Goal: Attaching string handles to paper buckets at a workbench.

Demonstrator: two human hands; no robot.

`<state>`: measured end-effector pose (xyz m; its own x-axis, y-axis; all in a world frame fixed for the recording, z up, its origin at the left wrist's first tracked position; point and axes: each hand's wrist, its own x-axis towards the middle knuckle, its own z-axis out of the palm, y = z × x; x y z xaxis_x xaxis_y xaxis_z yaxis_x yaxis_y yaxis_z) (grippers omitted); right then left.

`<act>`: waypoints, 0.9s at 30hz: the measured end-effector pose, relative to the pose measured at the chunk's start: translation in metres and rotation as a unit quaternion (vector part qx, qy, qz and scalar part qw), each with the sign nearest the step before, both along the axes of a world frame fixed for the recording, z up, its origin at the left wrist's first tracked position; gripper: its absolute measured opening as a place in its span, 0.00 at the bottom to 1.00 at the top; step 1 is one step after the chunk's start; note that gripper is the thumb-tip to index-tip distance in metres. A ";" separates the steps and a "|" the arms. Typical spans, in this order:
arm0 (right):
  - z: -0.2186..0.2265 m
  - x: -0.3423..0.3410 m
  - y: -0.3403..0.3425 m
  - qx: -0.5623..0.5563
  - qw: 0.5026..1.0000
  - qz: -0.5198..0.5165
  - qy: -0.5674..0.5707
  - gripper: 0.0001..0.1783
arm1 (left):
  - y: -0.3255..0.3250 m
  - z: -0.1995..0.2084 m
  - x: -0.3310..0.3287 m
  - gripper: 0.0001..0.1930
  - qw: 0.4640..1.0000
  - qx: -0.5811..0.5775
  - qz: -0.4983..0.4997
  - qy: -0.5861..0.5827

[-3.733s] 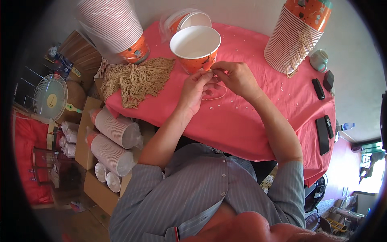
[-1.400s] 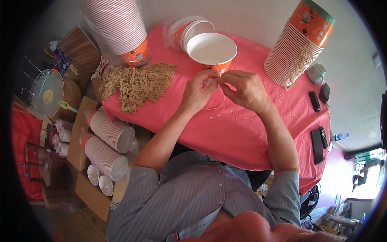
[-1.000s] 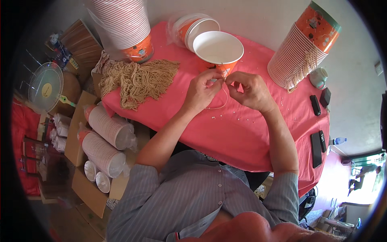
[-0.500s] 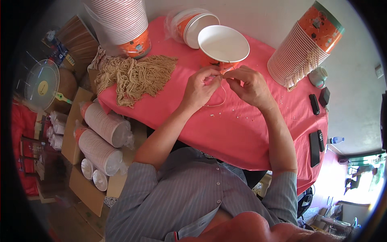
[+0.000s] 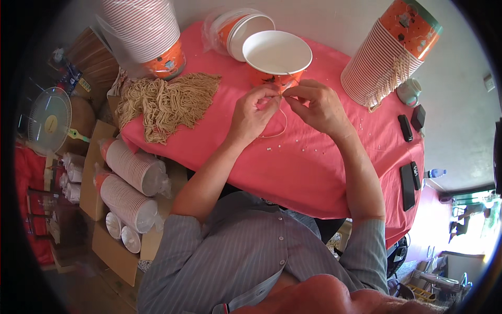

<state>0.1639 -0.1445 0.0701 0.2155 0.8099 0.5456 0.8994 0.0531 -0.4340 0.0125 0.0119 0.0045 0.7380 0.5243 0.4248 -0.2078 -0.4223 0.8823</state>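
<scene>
My left hand (image 5: 251, 116) and my right hand (image 5: 323, 107) meet in front of a white-lined orange paper bucket (image 5: 256, 77). Each pinches a thin tan cord (image 5: 286, 124) between thumb and fingers, the fingertips nearly touching. Part of the cord rises toward the bucket's near side; a slack length curves down onto the pink tablecloth (image 5: 225, 131). The fingers hide exactly how the cord is joined there. Left of my left hand lies a large heap of tan cords (image 5: 170, 102).
Nested bucket stacks stand back left (image 5: 144, 34) and right (image 5: 379, 65), the right one hung with cords (image 5: 395, 78). Two bucket stacks lie in a cardboard box (image 5: 117, 256) at lower left. A mug (image 5: 409, 91) and dark devices (image 5: 407, 186) line the right edge. Small white bits (image 5: 297, 140) dot the cloth.
The whole view has shifted slightly, so the tabletop things sit a little further left. Both hands keep their pinch on the cord, with the right fingers drawn slightly closer together.
</scene>
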 end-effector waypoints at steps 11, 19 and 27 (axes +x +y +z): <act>-0.015 0.005 0.009 -0.004 1.000 -0.019 -0.018 0.06 | 0.003 -0.007 0.008 0.08 1.000 -0.007 -0.012 -0.012; -0.013 0.001 0.005 0.008 1.000 -0.018 0.003 0.07 | -0.001 -0.007 0.004 0.07 0.998 -0.023 -0.043 -0.028; -0.012 0.000 0.008 0.031 0.999 -0.019 0.000 0.06 | 0.005 -0.014 0.005 0.04 0.993 -0.084 -0.070 -0.039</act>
